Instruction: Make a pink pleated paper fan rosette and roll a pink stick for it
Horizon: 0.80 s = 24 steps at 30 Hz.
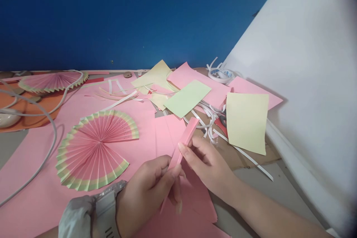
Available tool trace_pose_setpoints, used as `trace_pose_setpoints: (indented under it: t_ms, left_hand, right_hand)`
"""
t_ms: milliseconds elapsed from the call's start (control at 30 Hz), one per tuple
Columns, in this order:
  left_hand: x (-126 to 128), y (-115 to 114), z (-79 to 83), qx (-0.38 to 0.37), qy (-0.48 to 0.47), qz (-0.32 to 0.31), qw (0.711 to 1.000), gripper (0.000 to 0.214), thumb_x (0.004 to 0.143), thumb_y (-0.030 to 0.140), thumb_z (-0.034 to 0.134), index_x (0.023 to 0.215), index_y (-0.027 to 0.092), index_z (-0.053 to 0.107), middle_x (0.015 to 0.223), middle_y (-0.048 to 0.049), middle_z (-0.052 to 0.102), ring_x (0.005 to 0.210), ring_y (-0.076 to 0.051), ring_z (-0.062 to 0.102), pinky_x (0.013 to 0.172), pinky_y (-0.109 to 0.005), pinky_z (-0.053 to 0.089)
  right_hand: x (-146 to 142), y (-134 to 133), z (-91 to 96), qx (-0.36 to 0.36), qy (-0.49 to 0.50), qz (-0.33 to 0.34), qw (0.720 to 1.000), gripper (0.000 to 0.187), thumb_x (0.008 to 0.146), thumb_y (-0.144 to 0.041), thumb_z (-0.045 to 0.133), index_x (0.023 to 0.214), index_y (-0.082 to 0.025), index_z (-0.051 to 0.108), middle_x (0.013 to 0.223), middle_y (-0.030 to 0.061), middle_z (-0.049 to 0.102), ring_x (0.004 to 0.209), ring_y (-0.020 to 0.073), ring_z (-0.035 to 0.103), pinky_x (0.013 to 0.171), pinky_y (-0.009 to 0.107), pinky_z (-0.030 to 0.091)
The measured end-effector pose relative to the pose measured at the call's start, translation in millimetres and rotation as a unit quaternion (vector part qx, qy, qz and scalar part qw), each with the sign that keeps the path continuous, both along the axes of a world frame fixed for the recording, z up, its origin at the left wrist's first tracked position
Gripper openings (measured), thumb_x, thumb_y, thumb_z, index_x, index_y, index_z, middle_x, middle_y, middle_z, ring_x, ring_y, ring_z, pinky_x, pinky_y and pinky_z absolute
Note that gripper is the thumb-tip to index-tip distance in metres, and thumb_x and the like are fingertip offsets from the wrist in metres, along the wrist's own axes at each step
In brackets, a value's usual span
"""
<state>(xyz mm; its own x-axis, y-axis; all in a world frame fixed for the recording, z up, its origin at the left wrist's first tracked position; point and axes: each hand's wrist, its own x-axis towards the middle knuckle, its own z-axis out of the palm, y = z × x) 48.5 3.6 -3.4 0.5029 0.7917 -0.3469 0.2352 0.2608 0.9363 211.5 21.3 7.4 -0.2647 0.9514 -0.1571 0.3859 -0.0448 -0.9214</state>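
Note:
Between my two hands is a narrow folded strip of pink paper (192, 128), tilted up toward the right. My left hand (152, 184) pinches its lower part between thumb and fingers. Higher up, my right hand (208, 160) grips the strip with thumb and fingertips. Left of my hands, a pleated paper fan (97, 145) in pink with a yellow and green rim lies spread almost into a full circle, with a gap at its right. Beneath it and my hands spread large pink paper sheets (145, 119).
Behind my hands lie a green sheet (188, 98), a yellow sheet (248, 122), white paper strips (251, 163) and a tape roll (220, 75). Scissors (223, 119) are partly hidden. A second fan (52, 81) and a white cable (54, 130) are at left. A white wall (312, 81) bounds the right.

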Motion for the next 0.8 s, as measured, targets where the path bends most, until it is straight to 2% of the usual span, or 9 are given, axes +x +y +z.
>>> trace_pose_setpoints:
  t_ms: [200, 367, 567, 800]
  left_hand:
    - [-0.6, 0.6, -0.4, -0.003, -0.007, 0.008, 1.000, 0.043, 0.094, 0.044, 0.033, 0.065, 0.018, 0.051, 0.051, 0.0017, 0.063, 0.037, -0.006, 0.045, 0.043, -0.017, 0.040]
    - [-1.7, 0.7, -1.1, 0.009, 0.000, -0.005, 1.000, 0.046, 0.094, 0.044, 0.032, 0.060, 0.018, 0.049, 0.052, 0.0007, 0.063, 0.038, -0.006, 0.045, 0.047, -0.018, 0.042]
    - [-1.2, 1.0, 0.3, 0.014, -0.001, -0.008, 1.000, 0.040, 0.094, 0.042, 0.035, 0.065, 0.018, 0.049, 0.052, 0.0013, 0.063, 0.039, -0.007, 0.045, 0.046, -0.018, 0.040]
    - [-0.2, 1.2, -1.7, 0.012, 0.002, 0.007, 1.000, 0.037, 0.094, 0.040, 0.036, 0.067, 0.019, 0.049, 0.053, 0.0018, 0.063, 0.042, -0.007, 0.048, 0.047, -0.018, 0.040]
  right_hand:
    - [-0.5, 3.3, 5.4, -0.035, 0.044, 0.019, 0.998, 0.034, 0.094, -0.038, 0.043, 0.065, -0.020, 0.038, 0.059, -0.0065, 0.034, 0.054, 0.0086, 0.035, 0.053, 0.021, 0.032]
    - [0.1, 1.1, 2.5, -0.042, 0.038, 0.026, 0.998, 0.029, 0.094, -0.035, 0.044, 0.070, -0.019, 0.042, 0.060, -0.0066, 0.038, 0.056, 0.0082, 0.038, 0.053, 0.020, 0.032]
    - [-1.0, -2.1, -1.9, -0.065, 0.062, 0.015, 0.996, 0.029, 0.094, -0.039, 0.043, 0.073, -0.019, 0.045, 0.063, -0.0058, 0.043, 0.057, 0.0086, 0.042, 0.053, 0.021, 0.034]
    - [-2.7, 0.4, 1.2, -0.084, 0.102, 0.023, 0.991, 0.030, 0.094, -0.037, 0.044, 0.070, -0.019, 0.043, 0.060, -0.0069, 0.041, 0.055, 0.0070, 0.043, 0.054, 0.019, 0.035]
